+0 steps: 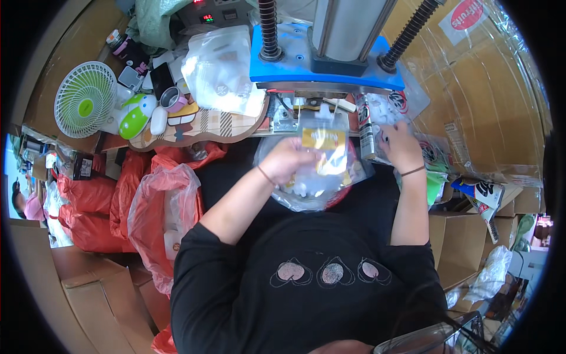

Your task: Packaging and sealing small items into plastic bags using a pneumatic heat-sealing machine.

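My left hand [289, 160] pinches a clear plastic packet with a gold label [324, 139], held upright in front of the press. Under it, a basin [349, 196] with a reddish rim, lined with a clear plastic bag [300, 202], sits at my lap with small pale and gold pieces in it. My right hand [402, 143] is at a narrow box [367, 134] to the right of the press. Its fingers are bent over the box's contents; what they grip, if anything, is too small to tell. The press [327, 62] has a blue plate and two spring posts.
A wavy-edged board [203, 133] at the left carries a stack of clear bags [224, 71], a pink-and-silver cup [173, 100] and a green-and-white fan [86, 106]. Red bags [94, 197] lie at the left. Cardboard boxes [483, 118] stand on the right.
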